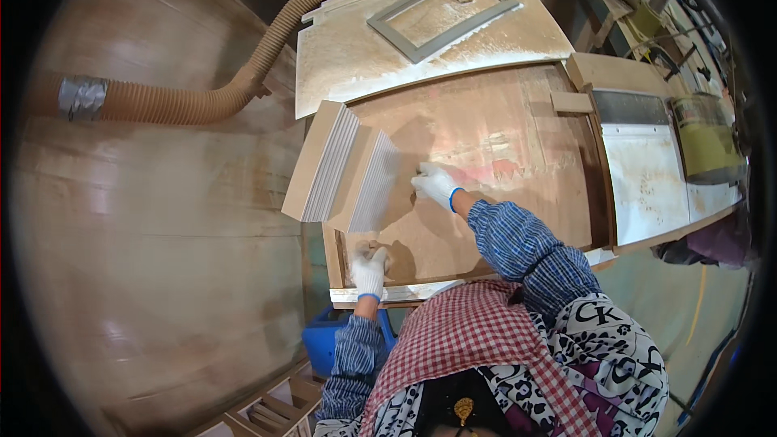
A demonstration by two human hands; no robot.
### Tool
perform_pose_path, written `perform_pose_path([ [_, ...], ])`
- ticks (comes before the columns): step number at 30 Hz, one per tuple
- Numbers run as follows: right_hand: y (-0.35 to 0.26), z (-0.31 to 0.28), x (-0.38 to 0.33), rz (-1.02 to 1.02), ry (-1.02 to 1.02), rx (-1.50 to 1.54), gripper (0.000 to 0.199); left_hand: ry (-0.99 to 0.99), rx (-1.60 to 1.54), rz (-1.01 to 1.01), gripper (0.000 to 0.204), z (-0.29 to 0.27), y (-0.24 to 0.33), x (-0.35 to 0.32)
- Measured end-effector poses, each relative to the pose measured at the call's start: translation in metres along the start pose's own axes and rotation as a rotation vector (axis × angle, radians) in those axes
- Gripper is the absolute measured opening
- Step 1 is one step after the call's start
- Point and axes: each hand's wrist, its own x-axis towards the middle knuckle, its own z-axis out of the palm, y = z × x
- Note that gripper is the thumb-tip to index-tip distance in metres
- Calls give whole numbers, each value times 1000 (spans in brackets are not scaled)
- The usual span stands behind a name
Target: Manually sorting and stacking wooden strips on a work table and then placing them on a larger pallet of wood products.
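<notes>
Two stacks of thin tan panels lean side by side at the left of the workbench (502, 146), the outer stack (328, 162) and the inner stack (368, 182). Their pale, ridged edges face right. My right hand (437, 184), in a white knit glove, hovers over the bench just right of the inner stack, its fingers curled in. Whatever is inside those fingers, if anything, is hidden. Below the inner stack's near end is my gloved left hand (369, 269), close to the bench's front left corner. Its fingertips are smeared, so their grip is unclear. Neither hand visibly touches a panel.
Behind the bench lies a dusty white board (348, 53) with a grey rectangular frame (396, 39) on it. A ribbed hose (267, 53) arches over the far left. A machine with a yellowish housing (711, 146) stands right. A blue container (321, 344) sits below the front edge.
</notes>
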Motion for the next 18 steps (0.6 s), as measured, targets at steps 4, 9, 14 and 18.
perform_pose_path([
  [4, -14, 2, 15, 63, -25, 48, 34, 122, -48, 97, 29, 39, 24, 17],
  [9, -63, 18, 18, 89, -191, 238, 33, 283, -61, 135, 32, 34, 32, 25],
  [14, -81, 20, 17, 78, -140, 310, 28, 310, 375, 71, 36, 17, 85, 10],
  [18, -97, 24, 11, 113, -277, 580, 37, 481, 395, 214, 48, 18, 91, 6],
])
